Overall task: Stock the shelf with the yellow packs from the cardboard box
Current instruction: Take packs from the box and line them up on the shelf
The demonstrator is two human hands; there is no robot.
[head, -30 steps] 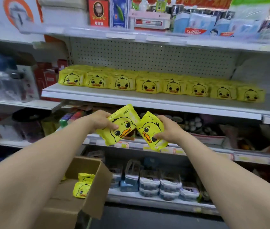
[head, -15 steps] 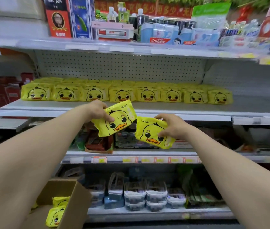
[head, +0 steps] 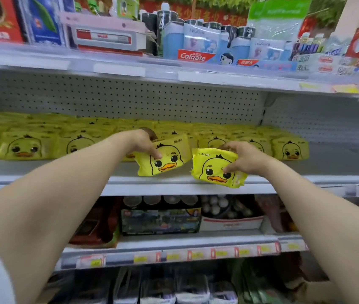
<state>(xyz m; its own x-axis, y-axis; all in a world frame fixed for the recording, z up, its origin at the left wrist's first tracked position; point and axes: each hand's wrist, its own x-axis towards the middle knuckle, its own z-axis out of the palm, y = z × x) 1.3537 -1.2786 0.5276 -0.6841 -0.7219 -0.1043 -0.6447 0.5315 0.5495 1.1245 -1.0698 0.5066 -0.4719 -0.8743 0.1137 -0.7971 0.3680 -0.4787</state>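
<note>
At the front edge of the middle shelf (head: 42, 181), I saw both hands up, each gripping one yellow pack. Left hand (head: 143, 142) was closed on the left pack (head: 163, 157), thumb across its top left corner, pack tilted, duck face toward me, its lower edge just over the shelf lip. Right hand (head: 243, 157) was closed on the right pack (head: 214, 168), fingers over the top edge, thumb on the front; this pack sat lower, overlapping the shelf's front edge. The two packs were just beside each other, a narrow gap between. Behind them, a row of stocked packs (head: 23, 145) ran along the shelf from the left edge to the last one (head: 290, 149), right of my right hand. Bare shelf further right. Toothpaste boxes (head: 195, 55) stood on the upper shelf. I couldn't see the cardboard box.
</note>
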